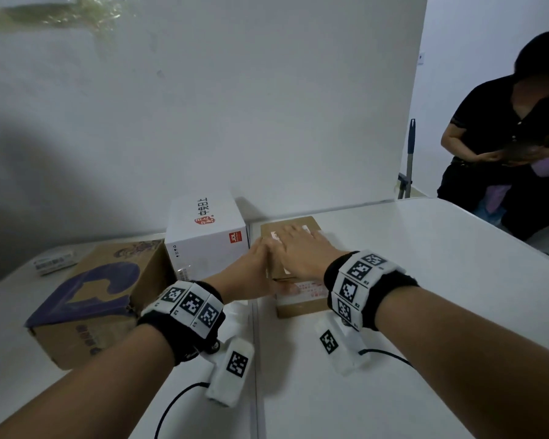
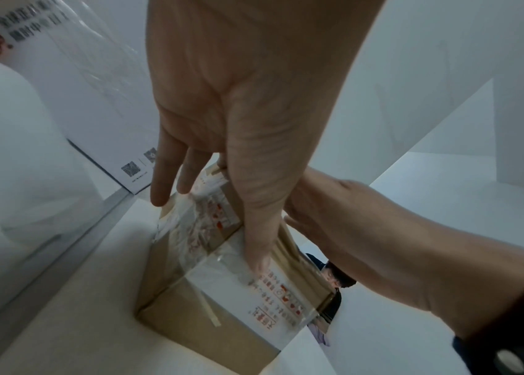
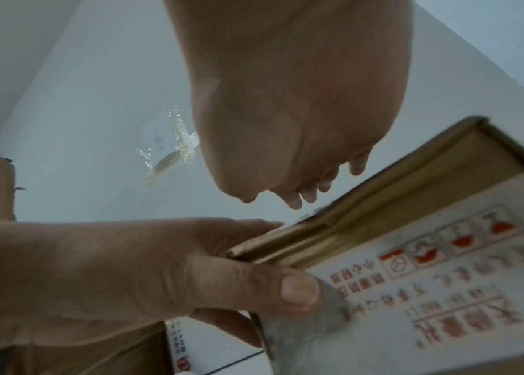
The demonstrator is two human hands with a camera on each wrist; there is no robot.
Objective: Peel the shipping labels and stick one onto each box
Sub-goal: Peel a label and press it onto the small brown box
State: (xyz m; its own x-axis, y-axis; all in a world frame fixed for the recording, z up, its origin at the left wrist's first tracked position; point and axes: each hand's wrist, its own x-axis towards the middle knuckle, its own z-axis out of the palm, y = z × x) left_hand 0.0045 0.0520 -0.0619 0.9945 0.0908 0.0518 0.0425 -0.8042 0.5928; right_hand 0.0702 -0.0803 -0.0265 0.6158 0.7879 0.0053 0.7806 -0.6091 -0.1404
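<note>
**Both hands on the small brown box**

Left of the white box (image 1: 203, 231), a purple-printed carton (image 1: 89, 299). The left hand (image 1: 251, 270) grips the small brown box (image 1: 298, 308), its thumb on the label (image 3: 431, 291), visible only from the wrists. The right hand (image 1: 301, 251) lies flat on top, fingers straight

Dim, soft indoor light; wrist views blurred, edges distorted.

White surface (image 1: 425, 280), seam down the middle. White wall panel (image 1: 235, 106) behind, crumpled clear tape (image 1: 45, 11) stuck near its top left. Second person in black top (image 1: 501, 128) crouched far right, holding something dark. Blue-handled pole (image 1: 411, 147) leaning beyond the panel edge.
</note>
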